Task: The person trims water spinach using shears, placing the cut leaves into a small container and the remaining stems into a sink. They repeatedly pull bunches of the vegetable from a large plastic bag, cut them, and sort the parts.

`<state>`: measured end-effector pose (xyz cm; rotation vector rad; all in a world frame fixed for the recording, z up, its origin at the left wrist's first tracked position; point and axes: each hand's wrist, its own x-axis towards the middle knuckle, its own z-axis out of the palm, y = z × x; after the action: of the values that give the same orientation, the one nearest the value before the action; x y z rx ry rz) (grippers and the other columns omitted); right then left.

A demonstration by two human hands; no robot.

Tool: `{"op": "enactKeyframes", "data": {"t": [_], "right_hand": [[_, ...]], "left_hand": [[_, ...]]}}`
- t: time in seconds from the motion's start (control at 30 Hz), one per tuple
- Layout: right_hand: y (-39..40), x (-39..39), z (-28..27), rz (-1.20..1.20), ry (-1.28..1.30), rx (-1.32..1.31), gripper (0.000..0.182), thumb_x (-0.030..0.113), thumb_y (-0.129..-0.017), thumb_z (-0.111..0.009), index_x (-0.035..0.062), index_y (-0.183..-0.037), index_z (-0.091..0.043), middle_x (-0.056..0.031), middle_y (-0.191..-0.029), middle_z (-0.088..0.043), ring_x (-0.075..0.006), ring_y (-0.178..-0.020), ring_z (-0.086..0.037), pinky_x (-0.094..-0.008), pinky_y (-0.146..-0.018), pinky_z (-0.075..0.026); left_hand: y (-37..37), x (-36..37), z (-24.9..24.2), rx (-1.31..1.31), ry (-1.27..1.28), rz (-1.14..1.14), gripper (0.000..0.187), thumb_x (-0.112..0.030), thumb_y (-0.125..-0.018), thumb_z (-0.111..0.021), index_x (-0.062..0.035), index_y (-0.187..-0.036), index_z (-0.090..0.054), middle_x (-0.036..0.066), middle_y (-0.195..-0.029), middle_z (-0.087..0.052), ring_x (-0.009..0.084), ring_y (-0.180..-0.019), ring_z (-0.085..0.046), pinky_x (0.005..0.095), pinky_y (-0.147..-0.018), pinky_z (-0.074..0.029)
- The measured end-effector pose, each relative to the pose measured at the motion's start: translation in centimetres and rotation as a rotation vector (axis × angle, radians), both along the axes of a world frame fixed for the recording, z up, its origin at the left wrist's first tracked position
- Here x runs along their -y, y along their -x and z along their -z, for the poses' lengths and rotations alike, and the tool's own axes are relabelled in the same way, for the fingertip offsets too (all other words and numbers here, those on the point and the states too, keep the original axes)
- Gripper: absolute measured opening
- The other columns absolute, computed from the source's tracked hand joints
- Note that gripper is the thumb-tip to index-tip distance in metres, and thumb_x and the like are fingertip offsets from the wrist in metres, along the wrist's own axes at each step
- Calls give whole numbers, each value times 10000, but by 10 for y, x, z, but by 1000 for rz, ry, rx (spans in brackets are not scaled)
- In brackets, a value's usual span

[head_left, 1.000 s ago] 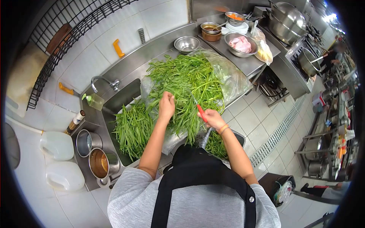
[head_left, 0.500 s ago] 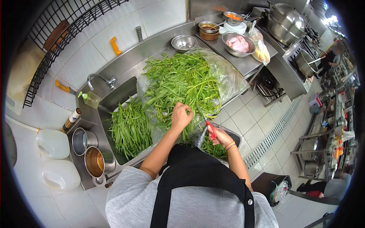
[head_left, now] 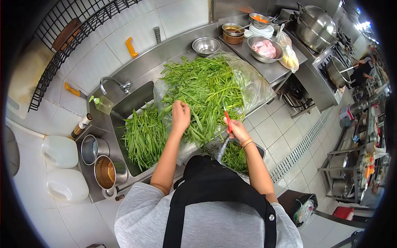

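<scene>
We have leafy greens [head_left: 202,82] heaped mid-frame on plastic [head_left: 253,89] over the table [head_left: 154,69], seemingly being trimmed, our right hand [head_left: 237,130] wrapped in a closed grip around a red-handled tool [head_left: 228,122], our left hand [head_left: 180,116] curled (any contents we cannot tell), and another cut would call for steadied stems.

Leaf heap [head_left: 198,84] on plastic sheet [head_left: 253,84], right of sink [head_left: 136,100]; second pile [head_left: 144,138] in sink; bowl [head_left: 206,46] behind heap.
</scene>
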<state>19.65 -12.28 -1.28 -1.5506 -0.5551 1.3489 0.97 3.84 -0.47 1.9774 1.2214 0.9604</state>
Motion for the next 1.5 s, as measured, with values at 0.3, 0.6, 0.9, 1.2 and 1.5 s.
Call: {"op": "enactKeyframes", "data": {"t": [0.3, 0.6, 0.9, 1.2, 1.5], "right_hand": [[-23, 4, 19, 65, 223, 185, 521, 597, -753, -607, 105, -648, -472, 19, -530, -440, -51, -395, -377, -199, -358, -338], [-1, 18, 20, -136, 189, 177, 541, 580, -741, -628, 92, -554, -483, 2, -503, -459, -80, -380, -421, -215, -348, -335], [13, 9, 25, -174, 17, 274, 530, 565, -719, -658, 84, -571, -494, -5, -533, -488, -83, -452, -434, -241, -436, -357], [27, 5, 12, -160, -98, 92, 471, 522, -795, -615, 96, -645, -479, 31, -529, -449, -48, -406, -389, -189, -394, -341], [30, -4, -6, -273, 121, -118, 475, 589, -801, -552, 135, -706, -452, 0, -537, -467, -52, -407, -378, -194, -390, -327]], "left_hand": [[2, -14, -2, 269, -73, -233, 321, -310, -928, -454, -37, -1091, -413, 178, -1024, -532, 277, -867, -542, 391, -781, -423], [-50, 35, 44, -247, -78, 21, 348, -264, -689, -740, 7, -870, -621, 193, -926, -605, 329, -819, -603, 381, -659, -494], [-28, 19, 58, -345, 114, 26, 339, -231, -676, -692, 29, -878, -616, 193, -861, -633, 331, -827, -616, 408, -712, -484], [14, 2, 26, 263, 685, 50, 219, -144, -742, -701, -27, -910, -623, 41, -853, -638, 134, -788, -582, 277, -755, -440], [10, 5, 28, 259, 589, 33, 301, -281, -798, -681, -72, -1005, -622, 29, -913, -613, 112, -838, -528, 258, -794, -398]]}}
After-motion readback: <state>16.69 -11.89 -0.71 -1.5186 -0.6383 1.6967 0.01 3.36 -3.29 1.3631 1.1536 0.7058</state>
